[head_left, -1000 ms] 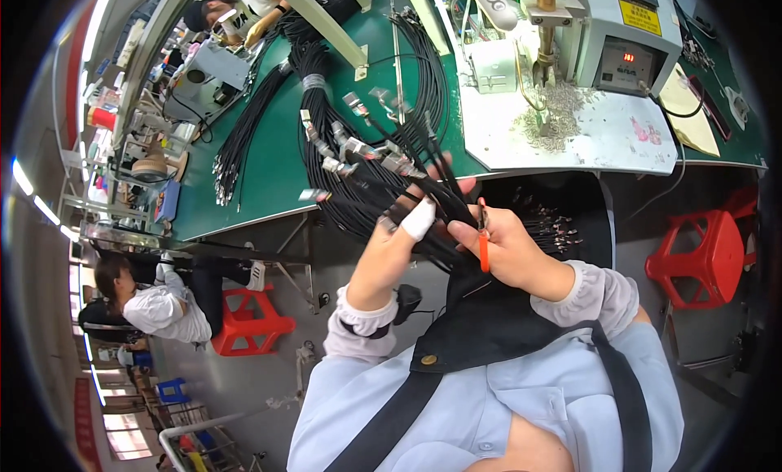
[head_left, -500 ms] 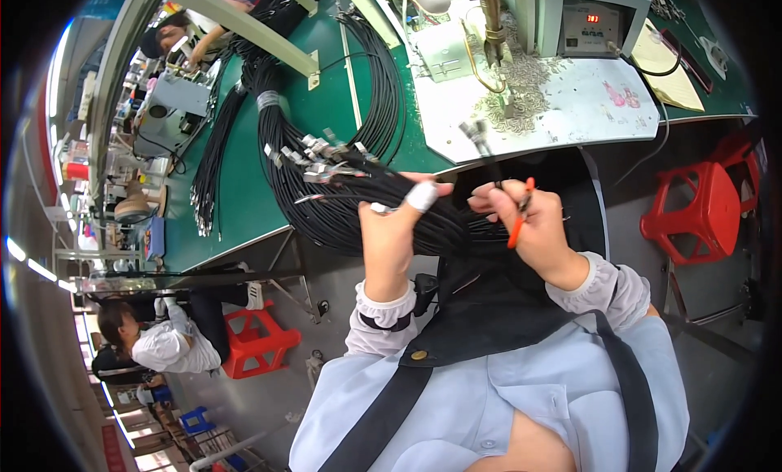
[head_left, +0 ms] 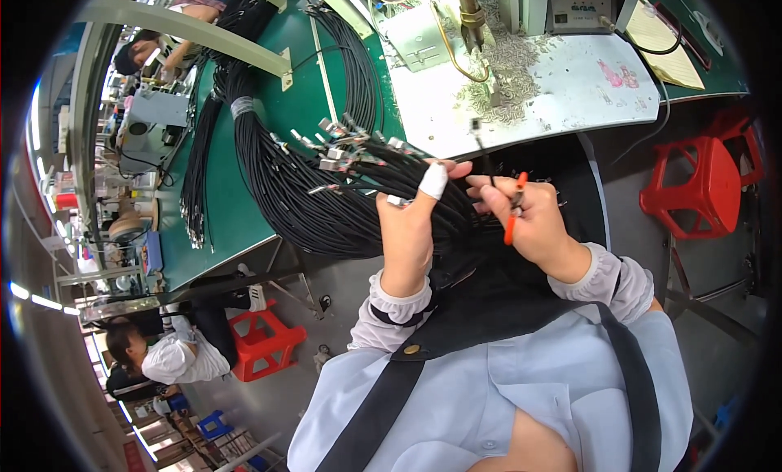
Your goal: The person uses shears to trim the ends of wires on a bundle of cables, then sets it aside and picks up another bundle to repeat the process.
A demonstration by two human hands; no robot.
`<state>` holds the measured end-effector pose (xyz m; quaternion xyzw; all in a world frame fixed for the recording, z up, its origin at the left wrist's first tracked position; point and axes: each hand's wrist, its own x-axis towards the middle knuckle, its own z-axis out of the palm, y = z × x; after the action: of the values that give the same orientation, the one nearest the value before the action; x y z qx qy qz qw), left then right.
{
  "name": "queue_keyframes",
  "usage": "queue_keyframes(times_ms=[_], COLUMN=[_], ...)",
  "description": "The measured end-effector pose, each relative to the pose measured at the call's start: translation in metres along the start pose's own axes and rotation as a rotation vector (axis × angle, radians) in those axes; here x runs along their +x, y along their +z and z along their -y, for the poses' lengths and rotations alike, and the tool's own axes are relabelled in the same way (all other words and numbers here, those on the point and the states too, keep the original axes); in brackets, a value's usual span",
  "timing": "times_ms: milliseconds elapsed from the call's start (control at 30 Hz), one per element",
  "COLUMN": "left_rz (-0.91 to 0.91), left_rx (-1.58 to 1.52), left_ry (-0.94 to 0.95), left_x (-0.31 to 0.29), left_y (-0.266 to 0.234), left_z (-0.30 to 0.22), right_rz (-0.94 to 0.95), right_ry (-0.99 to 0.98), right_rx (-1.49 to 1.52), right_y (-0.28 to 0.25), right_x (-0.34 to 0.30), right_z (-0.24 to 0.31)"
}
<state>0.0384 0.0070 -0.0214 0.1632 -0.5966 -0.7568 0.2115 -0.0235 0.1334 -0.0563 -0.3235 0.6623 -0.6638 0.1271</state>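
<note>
My left hand (head_left: 406, 242), with a white wrap (head_left: 434, 181) round its thumb, is closed around a thick bundle of black cables (head_left: 305, 211). Metal connectors (head_left: 334, 156) and short coloured wires fan out at the bundle's ends, left of that hand. My right hand (head_left: 544, 232) pinches one black cable (head_left: 487, 161) beside the bundle; its small connector end points up and away from me. An orange-handled hand tool (head_left: 511, 228) also sits in the right hand's grip, its jaws mostly hidden by the fingers. Part of the bundle lies across my dark apron (head_left: 489, 297).
Ahead stands a bench machine with a white worktop (head_left: 570, 97) strewn with small metal pieces (head_left: 509, 85). More cables (head_left: 199, 171) lie on the green table (head_left: 232, 228). Red stools (head_left: 696, 187) stand at the right and left. Other people sit to the left.
The whole view has shifted slightly. My left hand sits a little closer to the right one, and the fanned connectors have spread upward. The pinched cable's end, blurred before, now shows more sharply.
</note>
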Motion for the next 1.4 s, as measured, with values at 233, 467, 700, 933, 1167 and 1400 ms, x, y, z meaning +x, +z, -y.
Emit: queue_keyframes(times_ms=[233, 467, 700, 933, 1167, 1400], left_rz=[0.037, 0.197, 0.287, 0.269, 0.307, 0.339], left_rx=[-0.14, 0.502, 0.561, 0.222, 0.24, 0.645], left_ry=[-0.219, 0.236, 0.235, -0.094, -0.097, 0.012], left_x=[-0.002, -0.009, -0.006, -0.013, -0.012, -0.002], left_y=[0.007, 0.022, 0.026, 0.04, 0.049, 0.041], left_z=[0.001, 0.007, 0.007, -0.001, 0.006, 0.01], right_rz=[0.225, 0.125, 0.12, 0.143, 0.38, 0.391], right_ry=[-0.262, -0.882, -0.995, -0.925, -0.737, -0.684], right_rx=[-0.635, -0.702, -0.631, -0.386, -0.634, -0.629], right_y=[-0.014, -0.026, -0.047, -0.087, -0.09, -0.087], right_x=[0.001, 0.028, 0.043, 0.058, 0.058, 0.049], right_z=[0.016, 0.054, 0.063, 0.086, 0.09, 0.068])
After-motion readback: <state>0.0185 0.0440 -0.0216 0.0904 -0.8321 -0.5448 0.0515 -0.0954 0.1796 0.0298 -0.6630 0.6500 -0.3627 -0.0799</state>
